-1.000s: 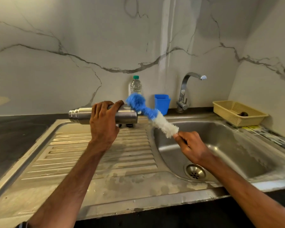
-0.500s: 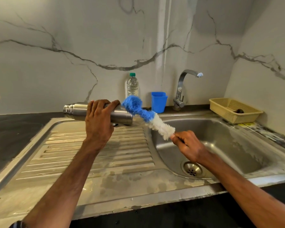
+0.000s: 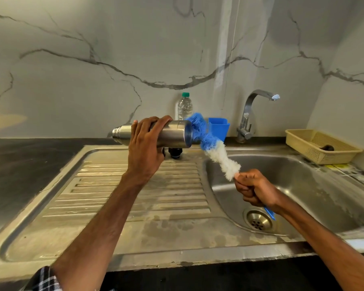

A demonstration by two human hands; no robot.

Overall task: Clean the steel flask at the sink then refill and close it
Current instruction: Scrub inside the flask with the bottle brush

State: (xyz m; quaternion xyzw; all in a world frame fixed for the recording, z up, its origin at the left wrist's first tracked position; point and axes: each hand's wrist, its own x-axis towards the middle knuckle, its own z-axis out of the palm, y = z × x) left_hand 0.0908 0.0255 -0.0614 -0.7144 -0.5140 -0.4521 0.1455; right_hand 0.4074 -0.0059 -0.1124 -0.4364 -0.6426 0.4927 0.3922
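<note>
Steel flask (image 3: 172, 134) held sideways above the sink (image 3: 135, 185), brush (image 3: 216, 152) at its wide end.
At the centre of the frame, the left hand (image 3: 145, 148) curls its fingers (image 3: 139, 131) over the flask, neck pointing left. The right hand (image 3: 254, 190), fingers fisted round the brush handle, sets the blue bristles against the flask's right end.

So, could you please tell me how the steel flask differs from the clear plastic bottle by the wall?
The shiny cylindrical steel flask is held sideways in the left hand; the clear plastic bottle stands upright at the wall. The flask is opaque metal; the bottle is see-through. The bottle wears a green cap; the flask's threaded neck looks uncapped. Both are narrow-necked cylinders.
</note>
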